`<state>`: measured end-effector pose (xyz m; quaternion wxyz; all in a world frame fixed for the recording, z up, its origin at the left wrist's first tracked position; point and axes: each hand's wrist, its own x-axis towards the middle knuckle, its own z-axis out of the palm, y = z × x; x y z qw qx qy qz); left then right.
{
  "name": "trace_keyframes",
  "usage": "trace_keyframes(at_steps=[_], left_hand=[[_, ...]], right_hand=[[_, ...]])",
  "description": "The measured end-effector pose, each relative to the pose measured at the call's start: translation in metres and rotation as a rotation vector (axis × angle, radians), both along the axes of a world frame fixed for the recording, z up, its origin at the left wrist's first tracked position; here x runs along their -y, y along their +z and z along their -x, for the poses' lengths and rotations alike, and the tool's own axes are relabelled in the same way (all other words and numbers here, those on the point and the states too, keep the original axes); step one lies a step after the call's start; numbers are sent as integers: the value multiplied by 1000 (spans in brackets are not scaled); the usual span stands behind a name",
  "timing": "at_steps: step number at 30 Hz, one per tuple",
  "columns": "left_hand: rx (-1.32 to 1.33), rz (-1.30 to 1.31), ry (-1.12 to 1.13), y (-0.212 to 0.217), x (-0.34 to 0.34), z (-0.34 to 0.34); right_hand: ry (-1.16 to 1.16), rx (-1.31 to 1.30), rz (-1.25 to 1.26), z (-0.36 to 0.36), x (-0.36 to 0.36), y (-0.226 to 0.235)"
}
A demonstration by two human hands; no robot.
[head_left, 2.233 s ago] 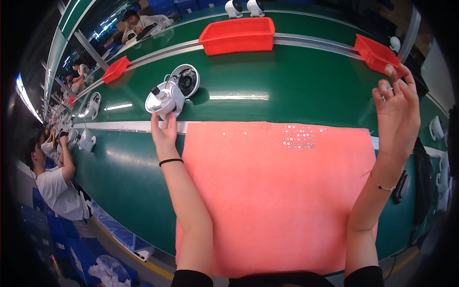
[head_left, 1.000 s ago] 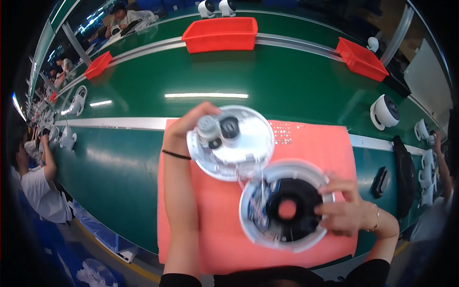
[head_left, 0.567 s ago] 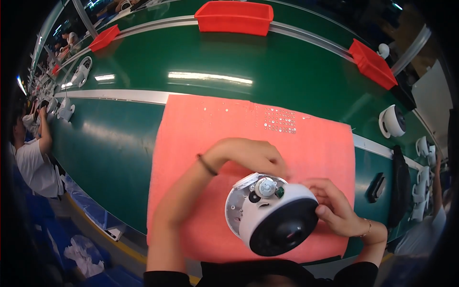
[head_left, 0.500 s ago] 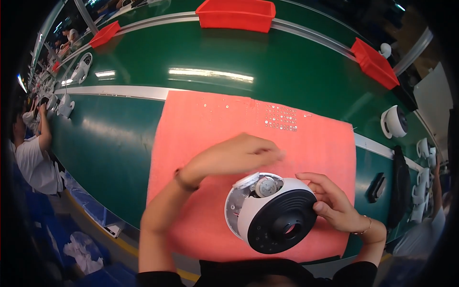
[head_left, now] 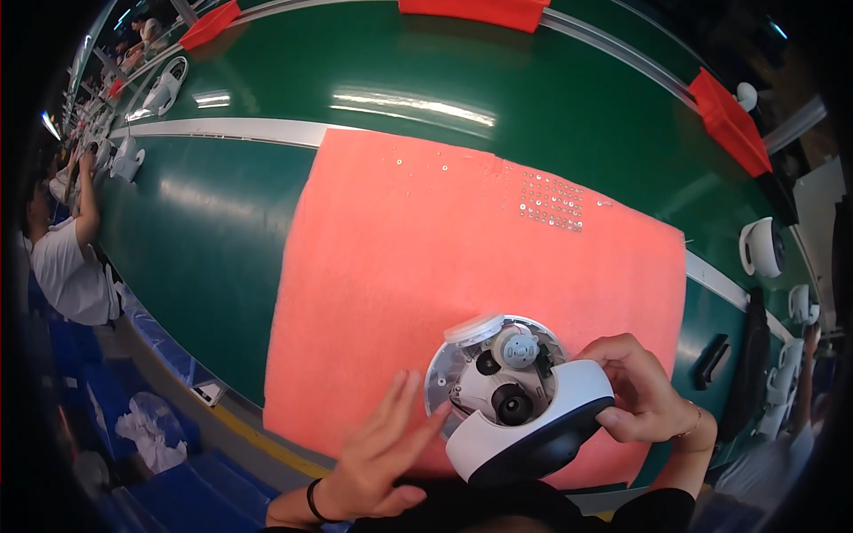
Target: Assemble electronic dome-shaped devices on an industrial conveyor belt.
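Since half a second ago, my left hand (head_left: 378, 462) has come off the dome camera (head_left: 511, 400) and hangs open, fingers spread, just beside its base. My right hand (head_left: 644, 395) has its grip closed on the white housing (head_left: 533, 431), tilting it over the exposed lens parts. All this sits low over the pink mat (head_left: 426, 240) on the green counter (head_left: 204, 213).

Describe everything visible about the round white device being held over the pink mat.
The dome camera unit is a round white plastic assembly: an open base showing a dark lens, a grey gear-like wheel and small inner parts, with a white dome cover with a dark inside tilted over its lower right. The right hand grips the cover; the left hand, fingers spread, touches the base's left edge above the pink mat.
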<state>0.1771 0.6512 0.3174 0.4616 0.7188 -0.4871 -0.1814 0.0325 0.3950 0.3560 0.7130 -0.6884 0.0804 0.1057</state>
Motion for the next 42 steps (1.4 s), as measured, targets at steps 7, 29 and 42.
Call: trace_keyframes(at_steps=[7, 29, 42], left_hand=[[-23, 46, -165, -13, 15, -3], [250, -362, -36, 41, 40, -30], [341, -456, -92, 40, 41, -36]], right_hand=[[-6, -50, -2, -14, -6, 12], [-45, 166, 663, -46, 2, -5], [39, 212, 1088, -51, -1, 7]])
